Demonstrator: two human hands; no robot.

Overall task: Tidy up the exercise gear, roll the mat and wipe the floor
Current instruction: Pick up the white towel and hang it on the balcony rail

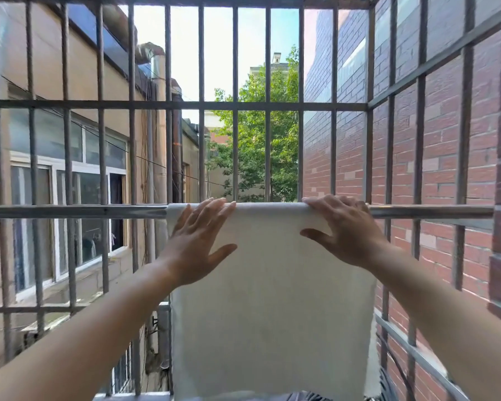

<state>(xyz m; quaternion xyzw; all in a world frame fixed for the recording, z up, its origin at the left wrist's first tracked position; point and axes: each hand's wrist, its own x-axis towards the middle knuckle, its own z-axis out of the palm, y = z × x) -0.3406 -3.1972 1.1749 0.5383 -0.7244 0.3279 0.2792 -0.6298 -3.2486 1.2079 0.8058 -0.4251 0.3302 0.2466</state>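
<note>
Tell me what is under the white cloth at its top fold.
A shiny horizontal rail carries the cloth and shows bare on either side. The stretch beneath the fold is covered.

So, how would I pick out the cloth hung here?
Find the grey barred metal window cage. A shiny horizontal steel rail crosses it low down; the plain white rectangular cloth drapes over that rail, one pale soft sheet among hard bars.

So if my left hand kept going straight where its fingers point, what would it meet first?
The left hand lies flat on the white cloth over the rail; going on past it, the fingers would probably meet the outer grille bars, though depth is unclear.
</note>
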